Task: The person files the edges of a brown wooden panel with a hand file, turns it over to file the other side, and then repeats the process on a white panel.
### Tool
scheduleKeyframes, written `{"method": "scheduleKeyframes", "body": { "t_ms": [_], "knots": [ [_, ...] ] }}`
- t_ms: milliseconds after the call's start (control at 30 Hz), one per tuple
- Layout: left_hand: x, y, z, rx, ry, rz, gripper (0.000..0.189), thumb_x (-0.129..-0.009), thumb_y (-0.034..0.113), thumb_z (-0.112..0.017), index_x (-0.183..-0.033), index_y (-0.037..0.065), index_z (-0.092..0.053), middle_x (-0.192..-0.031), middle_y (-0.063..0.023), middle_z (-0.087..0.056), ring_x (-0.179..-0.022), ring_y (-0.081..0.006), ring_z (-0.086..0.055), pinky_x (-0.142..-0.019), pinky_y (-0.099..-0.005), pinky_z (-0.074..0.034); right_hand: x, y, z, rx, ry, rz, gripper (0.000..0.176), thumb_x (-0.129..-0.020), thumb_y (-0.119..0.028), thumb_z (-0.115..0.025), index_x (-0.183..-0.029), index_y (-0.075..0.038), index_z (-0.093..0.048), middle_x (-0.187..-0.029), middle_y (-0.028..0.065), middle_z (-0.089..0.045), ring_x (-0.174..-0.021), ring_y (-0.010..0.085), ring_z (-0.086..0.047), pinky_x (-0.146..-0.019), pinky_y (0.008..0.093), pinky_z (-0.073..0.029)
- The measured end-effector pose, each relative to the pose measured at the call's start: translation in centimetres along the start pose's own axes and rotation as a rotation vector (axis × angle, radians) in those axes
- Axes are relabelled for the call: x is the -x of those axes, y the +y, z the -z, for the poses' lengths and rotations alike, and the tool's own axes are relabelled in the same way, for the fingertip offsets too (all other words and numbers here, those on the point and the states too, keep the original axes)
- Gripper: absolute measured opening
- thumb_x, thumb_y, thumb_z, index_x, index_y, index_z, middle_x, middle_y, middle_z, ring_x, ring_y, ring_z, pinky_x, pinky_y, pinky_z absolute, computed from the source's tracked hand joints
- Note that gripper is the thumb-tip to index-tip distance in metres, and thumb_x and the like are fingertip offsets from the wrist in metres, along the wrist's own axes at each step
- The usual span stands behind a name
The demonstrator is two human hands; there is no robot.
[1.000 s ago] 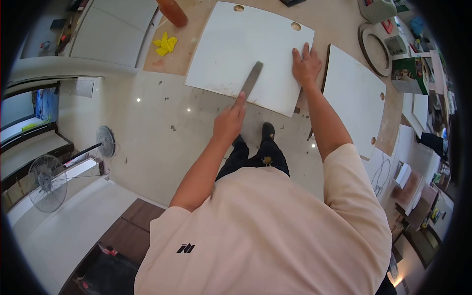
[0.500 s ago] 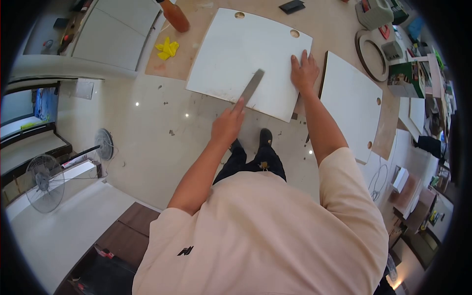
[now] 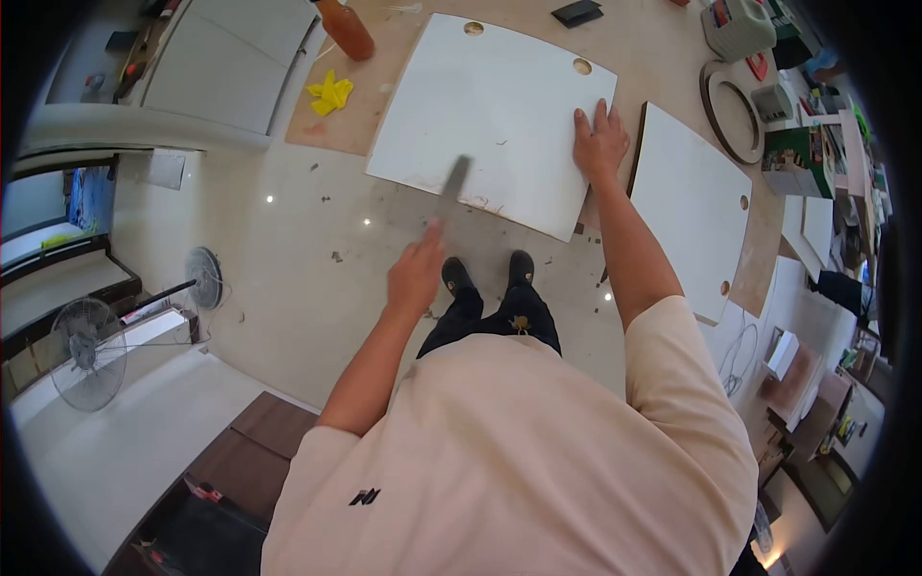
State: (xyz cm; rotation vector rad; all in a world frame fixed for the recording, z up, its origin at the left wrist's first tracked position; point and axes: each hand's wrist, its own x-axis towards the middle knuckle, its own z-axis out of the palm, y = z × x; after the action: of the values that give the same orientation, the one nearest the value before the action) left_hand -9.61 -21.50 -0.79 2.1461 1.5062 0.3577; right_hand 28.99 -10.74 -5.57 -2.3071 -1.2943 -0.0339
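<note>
White board (image 3: 499, 106) — two holes, scuffs beside file (image 3: 451, 184)

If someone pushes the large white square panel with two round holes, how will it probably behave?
The large white square panel likely stays stiff: its near edge overhangs the brown workbench without sagging. It probably slides easily, since its face looks smooth and the right hand presses flat on it. Thin, so perhaps light.

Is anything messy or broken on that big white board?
Yes. The white board has a rough near edge with brownish marks, close to where the left hand holds a blurred flat metal tool. Small dark crumbs lie scattered on the floor below. The right hand lies flat on the board.
</note>
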Motion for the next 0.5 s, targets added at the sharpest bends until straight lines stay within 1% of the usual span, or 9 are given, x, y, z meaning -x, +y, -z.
{"method": "scheduleKeyframes", "body": {
  "t_ms": [100,200,233,300,400,500],
  "knots": [
    [0.6,-0.8,-0.2,-0.017,-0.054,0.064,0.054,-0.1,0.031,-0.056,-0.152,0.034,-0.04,-0.085,-0.0144,-0.062,-0.074,-0.0369,-0.064,-0.067,-0.0485,-0.054,0.2,0.0,0.1,-0.04,0.027,0.024,0.066,-0.098,-0.05,-0.053,-0.145,-0.004,-0.05,-0.15,0.0224,-0.045,-0.141,0.0362,-0.038,-0.116,0.0555,-0.021],
    [-3.8,2.8,-2.0,-0.013,0.043,-0.105,0.052,-0.099,0.028,-0.058,-0.15,0.033,-0.046,-0.08,-0.0135,-0.06,-0.069,-0.0342,-0.064,-0.061,-0.0461,-0.054,0.1,-0.1,0.2,-0.017,0.006,0.012,0.065,-0.098,-0.05,-0.053,-0.144,-0.004,-0.051,-0.15,0.0227,-0.045,-0.141,0.0364,-0.038,-0.116,0.0555,-0.02],
    [-4.0,3.1,-1.7,-0.029,0.023,-0.105,0.052,-0.099,0.028,-0.058,-0.15,0.032,-0.046,-0.079,-0.0136,-0.06,-0.069,-0.0341,-0.064,-0.061,-0.0461,-0.053,0.1,0.0,0.3,-0.017,0.006,0.007,0.065,-0.098,-0.05,-0.052,-0.144,-0.004,-0.051,-0.15,0.0227,-0.045,-0.141,0.0363,-0.038,-0.116,0.0552,-0.02],
    [-4.3,3.6,-1.2,-0.055,-0.01,-0.085,0.052,-0.099,0.028,-0.058,-0.15,0.032,-0.046,-0.078,-0.0137,-0.059,-0.069,-0.034,-0.063,-0.061,-0.0461,-0.053,-0.1,0.2,0.2,-0.014,-0.005,0.013,0.065,-0.098,-0.05,-0.051,-0.144,-0.004,-0.051,-0.15,0.0227,-0.045,-0.142,0.0362,-0.037,-0.116,0.0546,-0.02],
    [0.2,0.0,0.2,-0.011,-0.039,0.061,0.054,-0.101,0.031,-0.056,-0.152,0.031,-0.041,-0.081,-0.0144,-0.06,-0.072,-0.0368,-0.063,-0.066,-0.0486,-0.053,0.0,-0.1,0.1,0.008,0.004,0.0,0.065,-0.099,-0.05,-0.051,-0.145,-0.004,-0.051,-0.15,0.0229,-0.045,-0.142,0.0362,-0.037,-0.117,0.0547,-0.02],
    [0.7,-0.2,-0.5,-0.004,-0.058,0.071,0.053,-0.101,0.031,-0.055,-0.152,0.032,-0.041,-0.082,-0.0136,-0.06,-0.072,-0.0362,-0.063,-0.066,-0.0479,-0.053,0.1,0.1,0.1,-0.048,0.009,0.011,0.066,-0.098,-0.051,-0.051,-0.145,-0.005,-0.05,-0.15,0.0225,-0.045,-0.143,0.036,-0.036,-0.117,0.0548,-0.019]
  ]
}}
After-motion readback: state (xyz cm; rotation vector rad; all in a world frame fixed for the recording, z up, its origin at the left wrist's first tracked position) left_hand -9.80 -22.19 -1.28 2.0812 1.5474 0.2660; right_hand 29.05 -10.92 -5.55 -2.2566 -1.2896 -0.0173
